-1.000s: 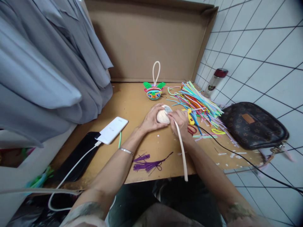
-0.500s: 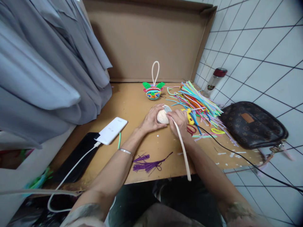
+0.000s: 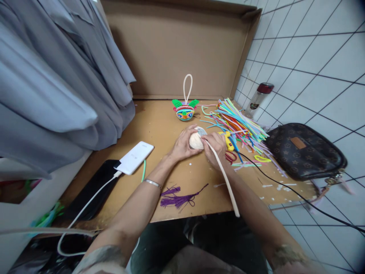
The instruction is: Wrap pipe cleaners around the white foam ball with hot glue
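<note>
My left hand [image 3: 184, 145] is wrapped round a cream ball [image 3: 195, 141] with a pale grey patch near its top. At the ball's right side, my right hand [image 3: 214, 147] pinches a cream pipe cleaner [image 3: 224, 174] against it. The strip's long free end runs down over my right forearm toward the table's front edge. Beyond my hands stands a colourful lion-head ornament [image 3: 185, 112] with green ears and a white loop on top. Just right of my right hand lie a yellow glue gun [image 3: 229, 141], partly hidden, and red-handled scissors [image 3: 230, 156].
A heap of coloured pipe cleaners [image 3: 242, 121] lies at the right, near a brown patterned bag [image 3: 308, 152] and a red-capped bottle [image 3: 258, 99]. Purple tassels [image 3: 179, 198] lie in front. A white power bank [image 3: 135, 158] with a cable is at the left. A black cord [image 3: 273, 179] crosses the right side.
The free end of the cream pipe cleaner has swung a little to the right. Both hands keep nearly the same place on the ball.
</note>
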The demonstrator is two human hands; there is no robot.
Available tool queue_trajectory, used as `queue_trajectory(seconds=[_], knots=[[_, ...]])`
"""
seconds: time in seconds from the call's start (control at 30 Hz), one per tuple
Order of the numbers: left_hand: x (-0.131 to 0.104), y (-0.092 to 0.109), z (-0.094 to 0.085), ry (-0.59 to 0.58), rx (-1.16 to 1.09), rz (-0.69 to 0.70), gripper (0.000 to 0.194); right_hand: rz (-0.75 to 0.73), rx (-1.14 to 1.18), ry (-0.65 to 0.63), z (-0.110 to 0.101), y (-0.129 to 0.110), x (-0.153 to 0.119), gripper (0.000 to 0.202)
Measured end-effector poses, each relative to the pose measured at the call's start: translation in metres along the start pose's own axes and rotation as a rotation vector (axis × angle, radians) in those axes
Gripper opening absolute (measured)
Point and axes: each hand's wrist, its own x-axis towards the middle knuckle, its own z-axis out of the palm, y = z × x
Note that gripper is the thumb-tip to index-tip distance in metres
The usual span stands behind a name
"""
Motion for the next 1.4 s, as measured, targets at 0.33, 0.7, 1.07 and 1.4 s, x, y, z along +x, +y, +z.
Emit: queue_trajectory(seconds=[0.33,0.7,1.07,1.4], knots=[[0.003,-0.001,-0.003,0.007,0.105,0.107,0.072,0.011,0.016,-0.020,-0.003,-0.001,0.000,0.026],[0.004,-0.004,-0.001,0.033,0.068,0.132,0.070,0.054,0.046,-0.057,-0.003,0.000,0.002,0.026],[0.002,-0.004,-0.001,0.177,-0.126,-0.227,0.076,0.197,0.127,-0.058,-0.012,0.018,0.010,0.020],[0.000,-0.034,-0.005,0.337,-0.413,-0.647,0.087,0.685,-0.406,-0.237,-0.029,0.056,0.015,0.037]])
